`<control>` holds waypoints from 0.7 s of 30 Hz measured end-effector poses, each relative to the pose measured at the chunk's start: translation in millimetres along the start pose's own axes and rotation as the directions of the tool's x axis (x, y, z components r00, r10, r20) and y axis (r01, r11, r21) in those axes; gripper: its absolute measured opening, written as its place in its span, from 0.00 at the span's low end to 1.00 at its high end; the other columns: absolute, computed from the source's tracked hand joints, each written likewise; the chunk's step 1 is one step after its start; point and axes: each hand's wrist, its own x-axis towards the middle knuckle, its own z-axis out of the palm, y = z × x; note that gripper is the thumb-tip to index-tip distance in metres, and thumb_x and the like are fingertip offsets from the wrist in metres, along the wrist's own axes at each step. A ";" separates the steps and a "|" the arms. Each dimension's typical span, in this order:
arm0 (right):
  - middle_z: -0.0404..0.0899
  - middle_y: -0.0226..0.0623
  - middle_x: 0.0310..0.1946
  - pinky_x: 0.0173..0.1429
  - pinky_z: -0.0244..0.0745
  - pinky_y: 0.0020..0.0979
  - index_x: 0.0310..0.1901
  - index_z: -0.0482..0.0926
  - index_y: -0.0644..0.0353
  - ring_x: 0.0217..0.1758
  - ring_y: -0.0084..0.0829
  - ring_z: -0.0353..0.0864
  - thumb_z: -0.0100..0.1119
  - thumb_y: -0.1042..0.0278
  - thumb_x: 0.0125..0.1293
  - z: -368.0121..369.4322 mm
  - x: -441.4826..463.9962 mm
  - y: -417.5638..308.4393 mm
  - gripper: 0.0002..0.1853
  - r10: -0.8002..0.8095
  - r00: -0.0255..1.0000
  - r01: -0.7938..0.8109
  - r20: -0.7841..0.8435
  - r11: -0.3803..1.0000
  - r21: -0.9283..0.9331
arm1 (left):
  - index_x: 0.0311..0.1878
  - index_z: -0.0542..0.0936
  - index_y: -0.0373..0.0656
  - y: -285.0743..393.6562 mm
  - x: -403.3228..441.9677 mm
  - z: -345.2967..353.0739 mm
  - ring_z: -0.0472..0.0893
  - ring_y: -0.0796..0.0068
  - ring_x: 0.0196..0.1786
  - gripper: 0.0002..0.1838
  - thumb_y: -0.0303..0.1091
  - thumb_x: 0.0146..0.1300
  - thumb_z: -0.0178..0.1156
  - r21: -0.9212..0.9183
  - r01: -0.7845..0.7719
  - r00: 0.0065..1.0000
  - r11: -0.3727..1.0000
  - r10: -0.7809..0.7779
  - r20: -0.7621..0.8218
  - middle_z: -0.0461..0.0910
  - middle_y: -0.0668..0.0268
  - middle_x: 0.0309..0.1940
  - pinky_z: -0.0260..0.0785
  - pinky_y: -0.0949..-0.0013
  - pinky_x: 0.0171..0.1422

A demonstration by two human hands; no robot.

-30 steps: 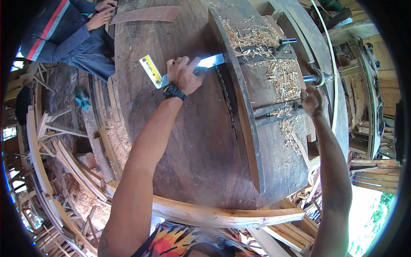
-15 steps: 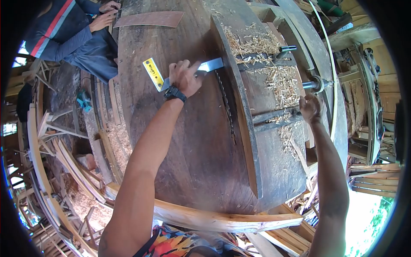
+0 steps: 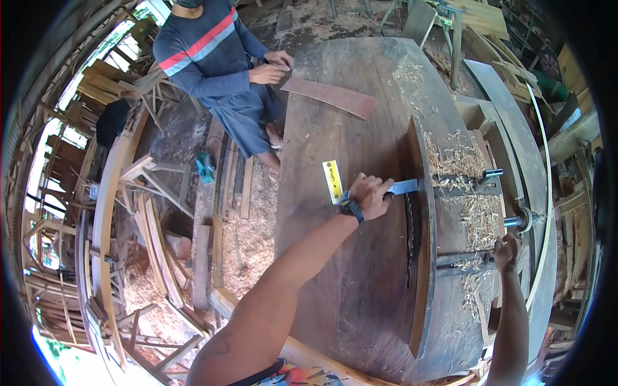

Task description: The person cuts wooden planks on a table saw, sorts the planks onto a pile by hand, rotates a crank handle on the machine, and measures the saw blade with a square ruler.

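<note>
My left hand [image 3: 371, 196], with a dark watch at the wrist, holds a square with a yellow-labelled handle [image 3: 333, 182] flat on the brown wooden table [image 3: 322, 257]. Its metal blade [image 3: 405, 187] reaches right to the upright wooden fence board [image 3: 423, 257]. My right hand [image 3: 506, 253] is curled closed just below a round metal fitting [image 3: 524, 220] at the far side of the table; what it holds, if anything, is too small to make out. Between the hands lie wood shavings [image 3: 479, 222] around dark slots.
A person [image 3: 215, 71] in a striped shirt stands at the table's upper left, hands by its edge. Near them lies a thin brown board [image 3: 331, 98]. A toothed blade [image 3: 410, 238] shows beside the fence. Timber [image 3: 106, 212] and sawdust cover the floor at left.
The view has swung left and up, so the table appears farther right and more of the other person shows. My left hand still holds the square against the fence.
</note>
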 end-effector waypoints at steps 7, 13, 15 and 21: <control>0.83 0.50 0.31 0.46 0.75 0.50 0.30 0.75 0.56 0.38 0.53 0.82 0.62 0.59 0.60 -9.1 -1.3 -7.8 0.10 -0.041 0.999 0.041 -0.035 0.999 0.000 | 0.47 0.81 0.47 4.5 -4.8 -2.3 0.82 0.64 0.34 0.17 0.39 0.54 0.67 -0.035 0.008 1.000 0.999 -0.008 0.012 0.82 0.64 0.28 0.64 0.59 0.43; 0.83 0.49 0.31 0.46 0.75 0.50 0.30 0.76 0.55 0.39 0.52 0.82 0.62 0.60 0.60 -3.6 -1.0 -4.3 0.10 -0.035 0.999 0.035 -0.028 0.999 -0.005 | 0.48 0.81 0.46 10.8 -10.2 -7.8 0.82 0.65 0.33 0.18 0.38 0.54 0.67 -0.062 0.000 1.000 0.998 0.000 0.000 0.82 0.64 0.28 0.64 0.60 0.42; 0.83 0.49 0.31 0.46 0.75 0.49 0.30 0.75 0.55 0.39 0.52 0.82 0.62 0.60 0.60 -2.6 -0.9 -4.3 0.10 -0.027 0.999 0.026 -0.029 0.999 -0.028 | 0.48 0.81 0.46 13.1 -12.1 -9.8 0.82 0.65 0.33 0.18 0.38 0.54 0.67 -0.070 -0.001 1.000 0.998 0.001 -0.002 0.82 0.64 0.28 0.64 0.60 0.42; 0.83 0.50 0.31 0.47 0.76 0.49 0.30 0.76 0.56 0.39 0.52 0.83 0.62 0.59 0.60 -15.9 0.1 -13.9 0.10 -0.017 1.000 0.017 0.007 0.999 -0.028 | 0.49 0.81 0.46 13.9 -14.5 -10.6 0.82 0.65 0.33 0.18 0.38 0.55 0.67 -0.080 -0.009 1.000 0.997 0.008 -0.010 0.82 0.64 0.27 0.64 0.60 0.42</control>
